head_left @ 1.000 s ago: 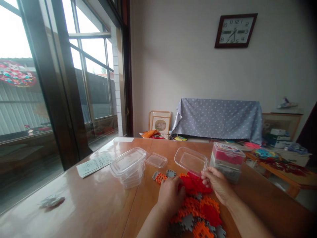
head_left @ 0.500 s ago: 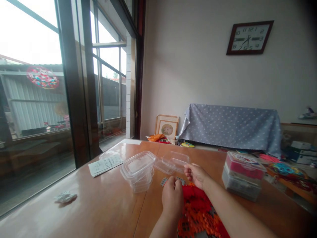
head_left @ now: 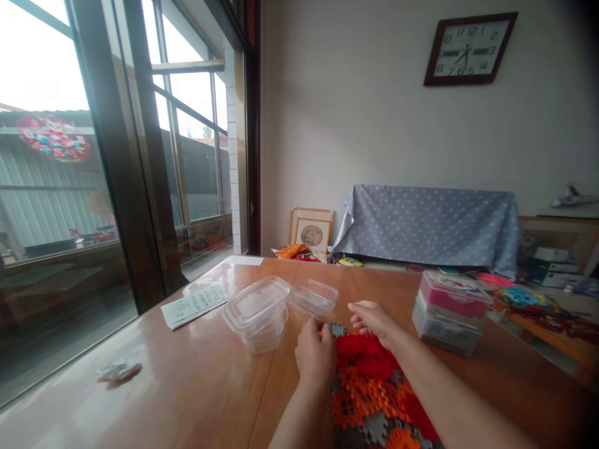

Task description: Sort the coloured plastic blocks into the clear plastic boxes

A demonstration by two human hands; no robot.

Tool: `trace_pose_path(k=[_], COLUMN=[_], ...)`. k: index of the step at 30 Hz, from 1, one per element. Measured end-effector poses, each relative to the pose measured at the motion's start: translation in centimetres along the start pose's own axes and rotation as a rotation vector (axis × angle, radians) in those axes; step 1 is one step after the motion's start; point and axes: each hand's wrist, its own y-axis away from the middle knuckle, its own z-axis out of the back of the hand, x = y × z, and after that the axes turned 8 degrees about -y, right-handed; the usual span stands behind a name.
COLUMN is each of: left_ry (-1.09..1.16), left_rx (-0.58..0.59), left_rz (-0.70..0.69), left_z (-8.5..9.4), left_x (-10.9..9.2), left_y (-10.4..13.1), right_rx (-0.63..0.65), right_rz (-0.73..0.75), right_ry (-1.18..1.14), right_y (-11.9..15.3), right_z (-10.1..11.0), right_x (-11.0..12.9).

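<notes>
My left hand (head_left: 316,354) is closed, fingers curled, at the near edge of a clear plastic container (head_left: 314,299). Whatever may be in its fingers is hidden. To the right, my right hand (head_left: 374,321) hangs over the table with loosely bent fingers apart and nothing seen in them. Below and between my hands lies a pile of red and orange notched pieces (head_left: 367,383), mixed with grey ones (head_left: 374,427). One more grey piece (head_left: 337,329) shows beside my left fingers.
Stacked clear plastic containers (head_left: 259,312) stand left of my hands. Two lidded boxes (head_left: 449,315), one with pink contents, are stacked at the right. A paper with handwriting (head_left: 194,307) and a crumpled wrapper-like item (head_left: 118,370) lie on the wooden table (head_left: 196,399).
The clear container by my right fingers has moved left and now sits on the table, away from that hand. My left hand has shifted slightly left. The view has tilted a little.
</notes>
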Motion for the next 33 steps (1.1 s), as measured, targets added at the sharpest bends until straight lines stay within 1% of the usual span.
trace_pose_path(k=[3, 5, 6, 8, 10, 12, 15, 18, 21, 23, 27, 30, 33], left_ry=[-0.183, -0.261, -0.287, -0.328, -0.362, -0.395, -0.443, -0.458, -0.429, -0.41, -0.365, -0.299, -0.235], left_rx=[0.09, 0.156, 0.201, 0.298, 0.366, 0.377, 0.333, 0.283, 0.255, 0.242, 0.221, 0.209, 0.208], left_rz=[-0.03, -0.116, -0.166, -0.239, -0.285, -0.321, -0.35, -0.346, -0.385, -0.397, -0.37, -0.358, -0.336], left_z=[0.2, 0.0, -0.2, -0.7, -0.9, -0.9, -0.6, -0.5, -0.8, -1.0, -1.3, -1.3, -1.4], left_x=[-0.9, -1.2, -1.2, -1.1, -1.1, -1.1, -1.1, -0.8, -0.3, -0.1, 0.0, 0.0, 0.1], left_y=[0.7, 1.2, 1.5, 1.9, 2.2, 2.2, 2.0, 1.5, 1.1, 1.0, 0.9, 0.8, 0.6], right_rx=[-0.083, -0.145, -0.149, -0.098, 0.011, 0.115, 0.247, 0.335, 0.397, 0.396, 0.351, 0.317, 0.235], right_rz=[0.09, 0.215, 0.252, 0.281, 0.284, 0.28, 0.3, 0.305, 0.307, 0.335, 0.394, 0.424, 0.508], right_ry=[0.082, 0.239, 0.309, 0.396, 0.465, 0.533, 0.625, 0.719, 0.774, 0.807, 0.839, 0.838, 0.787], right_y=[2.0, 3.3, 4.0, 5.2, 6.3, 7.4, 9.2, 10.9, 12.2, 12.7, 12.8, 12.3, 11.3], right_z=[4.2, 6.7, 7.7, 9.3, 10.0, 10.1, 9.4, 8.5, 7.6, 6.9, 5.9, 5.7, 6.0], right_x=[-0.5, -1.1, -1.5, -2.4, -3.0, -3.3, -2.8, -2.2, -2.5, -3.1, -4.1, -4.2, -4.1])
